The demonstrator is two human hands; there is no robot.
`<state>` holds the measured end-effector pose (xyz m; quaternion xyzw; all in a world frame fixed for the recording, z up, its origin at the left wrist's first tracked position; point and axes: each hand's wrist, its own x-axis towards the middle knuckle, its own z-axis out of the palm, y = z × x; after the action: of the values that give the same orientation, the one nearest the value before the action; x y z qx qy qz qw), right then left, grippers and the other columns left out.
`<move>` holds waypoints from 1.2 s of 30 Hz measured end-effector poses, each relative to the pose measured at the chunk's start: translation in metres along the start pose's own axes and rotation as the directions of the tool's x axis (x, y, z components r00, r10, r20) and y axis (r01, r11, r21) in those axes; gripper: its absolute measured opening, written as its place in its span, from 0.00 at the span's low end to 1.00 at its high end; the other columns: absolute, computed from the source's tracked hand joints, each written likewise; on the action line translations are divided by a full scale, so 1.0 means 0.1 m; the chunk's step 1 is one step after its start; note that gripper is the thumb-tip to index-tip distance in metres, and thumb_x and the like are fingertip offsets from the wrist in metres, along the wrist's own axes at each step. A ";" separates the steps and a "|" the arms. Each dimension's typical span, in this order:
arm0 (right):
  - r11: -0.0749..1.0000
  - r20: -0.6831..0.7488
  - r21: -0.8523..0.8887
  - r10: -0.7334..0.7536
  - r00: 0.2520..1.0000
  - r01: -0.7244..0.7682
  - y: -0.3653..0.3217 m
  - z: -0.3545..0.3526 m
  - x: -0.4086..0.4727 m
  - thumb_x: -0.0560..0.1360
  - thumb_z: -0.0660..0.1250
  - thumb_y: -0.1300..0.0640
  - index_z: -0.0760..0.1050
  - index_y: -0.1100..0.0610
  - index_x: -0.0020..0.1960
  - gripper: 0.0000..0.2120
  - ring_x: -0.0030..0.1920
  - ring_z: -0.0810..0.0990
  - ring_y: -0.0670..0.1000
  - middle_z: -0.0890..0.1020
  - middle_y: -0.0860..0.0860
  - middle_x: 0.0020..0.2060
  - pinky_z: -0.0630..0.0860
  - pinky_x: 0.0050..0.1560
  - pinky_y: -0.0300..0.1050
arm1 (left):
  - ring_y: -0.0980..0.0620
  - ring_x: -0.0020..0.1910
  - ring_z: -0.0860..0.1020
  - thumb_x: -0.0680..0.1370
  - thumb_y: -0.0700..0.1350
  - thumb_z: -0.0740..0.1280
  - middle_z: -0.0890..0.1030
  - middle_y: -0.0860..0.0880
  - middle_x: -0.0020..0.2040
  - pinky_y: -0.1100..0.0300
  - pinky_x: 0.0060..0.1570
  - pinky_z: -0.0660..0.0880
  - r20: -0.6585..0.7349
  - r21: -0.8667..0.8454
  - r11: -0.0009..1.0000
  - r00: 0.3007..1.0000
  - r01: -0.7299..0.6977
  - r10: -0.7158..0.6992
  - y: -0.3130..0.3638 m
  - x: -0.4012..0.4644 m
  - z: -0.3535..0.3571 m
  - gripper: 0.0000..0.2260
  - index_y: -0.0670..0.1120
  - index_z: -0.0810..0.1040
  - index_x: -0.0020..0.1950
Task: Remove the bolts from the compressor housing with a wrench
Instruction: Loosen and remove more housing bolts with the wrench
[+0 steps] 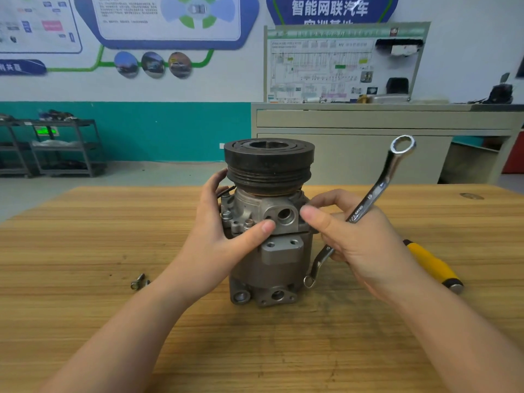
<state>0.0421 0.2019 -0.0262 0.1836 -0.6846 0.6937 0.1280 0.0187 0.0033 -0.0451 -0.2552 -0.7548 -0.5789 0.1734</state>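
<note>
Compressor housing (269, 245) upright on wooden table (85, 279); left hand (224, 245) grasps its side, right hand (357, 242) clenches wrench (380, 191); 2 loose bolts (139, 281) left.

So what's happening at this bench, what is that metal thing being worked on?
A person is taking apart a car compressor standing upright on a wooden table. The left hand steadies its housing, while the right hand holds a ring wrench, which is off any bolt at this moment. One bolt still sits in the housing; a loose bolt lies on the table, and a yellow-handled tool lies to the right.
</note>
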 end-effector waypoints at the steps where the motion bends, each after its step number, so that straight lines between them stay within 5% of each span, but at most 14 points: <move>1: 1.000 0.000 -0.011 -0.001 1.000 0.001 0.01 0.00 0.00 0.68 0.70 0.52 0.79 0.57 0.45 0.10 0.20 0.62 0.42 0.66 0.43 0.18 0.59 0.22 0.31 | 0.78 0.59 0.67 0.64 0.62 0.72 0.64 0.69 0.64 0.81 0.51 0.67 0.000 0.002 1.000 1.000 0.002 -0.002 0.00 0.00 0.00 0.41 0.65 0.50 0.69; 4: 1.000 0.016 -0.001 -0.009 1.000 0.009 0.00 -0.03 0.00 0.75 0.66 0.58 0.81 0.57 0.48 0.06 0.20 0.62 0.41 0.65 0.43 0.18 0.59 0.22 0.30 | 0.78 0.59 0.66 0.63 0.63 0.72 0.63 0.69 0.64 0.82 0.51 0.66 0.003 0.009 1.000 1.000 0.010 -0.011 0.00 0.01 -0.01 0.41 0.67 0.50 0.68; 8: 0.999 0.019 -0.035 -0.004 1.000 0.004 0.00 0.00 -0.02 0.69 0.69 0.51 0.78 0.57 0.49 0.13 0.20 0.62 0.42 0.66 0.44 0.18 0.60 0.22 0.31 | 0.78 0.59 0.66 0.63 0.64 0.72 0.64 0.69 0.63 0.81 0.52 0.66 -0.002 0.014 1.000 1.000 -0.001 0.001 0.01 0.01 0.00 0.39 0.69 0.51 0.66; 12: 1.000 0.043 -0.017 -0.006 0.999 0.007 0.00 -0.01 -0.03 0.76 0.65 0.60 0.80 0.59 0.51 0.07 0.20 0.62 0.41 0.65 0.44 0.18 0.60 0.23 0.31 | 0.79 0.59 0.65 0.62 0.67 0.71 0.62 0.71 0.63 0.82 0.51 0.66 0.001 0.043 0.999 1.000 0.006 -0.006 0.02 0.01 -0.01 0.37 0.74 0.50 0.61; 18: 0.997 0.002 -0.056 -0.045 0.999 0.045 -0.01 0.02 -0.02 0.67 0.69 0.53 0.78 0.58 0.45 0.10 0.20 0.62 0.42 0.67 0.45 0.17 0.60 0.22 0.30 | 0.77 0.61 0.65 0.62 0.67 0.70 0.64 0.69 0.64 0.78 0.54 0.67 -0.009 0.070 0.998 1.000 0.007 -0.006 0.05 -0.01 0.00 0.41 0.68 0.50 0.68; 20: 0.994 -0.047 -0.053 -0.096 0.994 0.093 -0.02 0.01 -0.01 0.69 0.68 0.55 0.79 0.56 0.44 0.06 0.20 0.65 0.40 0.69 0.44 0.17 0.62 0.23 0.29 | 0.70 0.64 0.67 0.62 0.70 0.68 0.65 0.65 0.67 0.66 0.62 0.69 -0.073 0.207 0.978 0.997 0.015 0.000 0.08 -0.02 0.01 0.44 0.64 0.50 0.72; 22: 0.991 -0.117 -0.027 -0.136 0.984 0.133 -0.05 -0.01 -0.01 0.69 0.69 0.53 0.79 0.53 0.41 0.04 0.20 0.64 0.41 0.68 0.43 0.17 0.62 0.22 0.30 | 0.57 0.62 0.73 0.64 0.75 0.63 0.66 0.58 0.70 0.51 0.57 0.75 -0.216 0.468 0.883 0.974 0.037 0.073 0.15 -0.04 0.01 0.44 0.61 0.51 0.74; 25: 0.990 -0.149 0.085 -0.097 0.984 0.111 -0.11 -0.04 -0.01 0.62 0.72 0.47 0.79 0.48 0.34 0.06 0.20 0.61 0.42 0.66 0.44 0.18 0.58 0.21 0.32 | 0.57 0.42 0.75 0.70 0.71 0.59 0.74 0.52 0.60 0.60 0.41 0.73 -0.341 0.646 0.759 0.861 -0.077 0.377 0.32 -0.05 -0.04 0.34 0.54 0.64 0.70; 27: 0.993 -0.101 0.083 -0.070 0.992 0.079 -0.13 -0.01 -0.03 0.58 0.75 0.45 0.78 0.50 0.32 0.10 0.19 0.60 0.42 0.66 0.44 0.17 0.58 0.21 0.33 | 0.59 0.36 0.70 0.75 0.65 0.61 0.74 0.53 0.50 0.70 0.38 0.67 -0.266 0.643 0.709 0.784 -0.290 0.562 0.40 -0.07 -0.05 0.24 0.52 0.71 0.64; 29: 0.998 -0.042 0.014 -0.068 0.997 0.068 -0.12 0.03 -0.06 0.58 0.77 0.44 0.78 0.51 0.31 0.13 0.20 0.61 0.43 0.66 0.43 0.17 0.59 0.23 0.35 | 0.62 0.37 0.71 0.74 0.62 0.63 0.74 0.56 0.45 0.73 0.40 0.68 -0.068 0.562 0.700 0.819 -0.440 0.570 0.44 -0.12 0.01 0.22 0.53 0.72 0.64; 32: 0.995 0.016 -0.053 -0.088 0.996 0.089 -0.11 0.09 -0.11 0.61 0.75 0.43 0.79 0.51 0.30 0.12 0.21 0.63 0.42 0.68 0.43 0.17 0.60 0.24 0.35 | 0.68 0.43 0.73 0.70 0.59 0.68 0.76 0.62 0.46 0.76 0.45 0.69 0.112 0.474 0.749 0.875 -0.463 0.471 0.45 -0.15 0.11 0.24 0.53 0.75 0.64; 36: 0.993 0.053 -0.037 -0.114 0.992 0.116 -0.13 0.11 -0.13 0.62 0.72 0.45 0.82 0.50 0.31 0.09 0.22 0.68 0.40 0.72 0.44 0.19 0.66 0.25 0.32 | 0.65 0.47 0.77 0.70 0.52 0.70 0.82 0.57 0.48 0.76 0.49 0.71 0.101 0.438 0.741 0.847 -0.508 0.521 0.47 -0.16 0.15 0.18 0.45 0.81 0.57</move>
<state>0.0604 0.1920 -0.0200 0.2376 -0.6897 0.6665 0.1539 0.0596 0.0248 -0.0207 -0.3981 -0.7648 -0.3219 0.3911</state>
